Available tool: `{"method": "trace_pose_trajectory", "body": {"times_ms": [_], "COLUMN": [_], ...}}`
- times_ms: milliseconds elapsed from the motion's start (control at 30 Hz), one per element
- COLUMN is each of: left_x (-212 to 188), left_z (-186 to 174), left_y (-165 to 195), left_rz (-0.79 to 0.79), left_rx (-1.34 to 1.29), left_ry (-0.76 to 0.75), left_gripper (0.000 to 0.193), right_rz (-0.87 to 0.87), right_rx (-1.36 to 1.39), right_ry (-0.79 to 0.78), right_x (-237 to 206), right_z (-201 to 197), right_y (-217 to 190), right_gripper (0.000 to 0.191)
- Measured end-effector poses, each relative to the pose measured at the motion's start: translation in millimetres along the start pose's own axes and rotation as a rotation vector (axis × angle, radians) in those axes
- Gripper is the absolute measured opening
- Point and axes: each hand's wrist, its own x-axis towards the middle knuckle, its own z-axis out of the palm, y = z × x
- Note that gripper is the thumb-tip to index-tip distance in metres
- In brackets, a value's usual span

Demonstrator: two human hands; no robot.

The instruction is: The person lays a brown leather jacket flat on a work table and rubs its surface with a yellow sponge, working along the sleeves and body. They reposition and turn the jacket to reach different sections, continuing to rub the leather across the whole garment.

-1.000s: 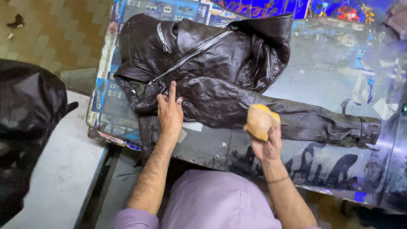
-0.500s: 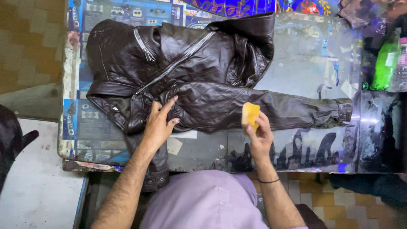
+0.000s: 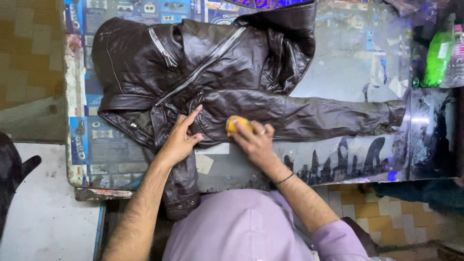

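A dark brown leather jacket lies spread on a worn table, one sleeve stretched out to the right. My left hand rests flat on the jacket near the zip, fingers apart, pinning the leather down. My right hand grips a yellow sponge and presses it onto the quilted shoulder part of the sleeve. A ring shows on one finger and a dark band on the right wrist. Another sleeve hangs over the table's near edge by my left forearm.
A green bottle stands at the table's right end. A grey slab surface lies lower left with a black bundle at its edge. Tiled floor shows at upper left and lower right. My purple shirt fills the bottom middle.
My right hand brought the sponge from above the sleeve down and left onto the quilted leather. My left hand stayed on the jacket. The view shifted to the right.
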Motion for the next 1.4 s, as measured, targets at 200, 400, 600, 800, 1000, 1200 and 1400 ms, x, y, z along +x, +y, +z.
{"method": "trace_pose_trajectory", "body": {"times_ms": [200,400,600,800,1000,1200,1400], "left_x": [-1,-1,1,1,0,-2,-3], "left_z": [5,7,5,2,2,2,4], "left_y": [-8,-10,-8,-11,-14,-11,-9], "left_rz": [-0.008,0.017,0.018,0.070,0.027,0.025,0.051], "left_rx": [0.003,0.009,0.026,0.043,0.059,0.061,0.037], "left_ry": [-0.001,0.001,-0.015,-0.030,-0.034,-0.020,-0.011], "left_gripper": [0.090,0.090,0.090,0.093,0.092,0.090,0.089], "right_rz": [0.236,0.327,0.363,0.213,0.325,0.463,0.508], "right_rx": [0.009,-0.089,-0.149,-0.144,-0.056,-0.110,-0.041], "right_ry": [0.071,0.038,0.008,-0.051,0.046,0.016,0.023], "right_x": [21,40,11,-43,-63,-63,-57], "right_z": [8,0,-10,-21,-18,-12,-16], "right_y": [10,17,36,28,18,5,2], "right_gripper": [0.036,0.035,0.039,0.038,0.036,0.040,0.034]}}
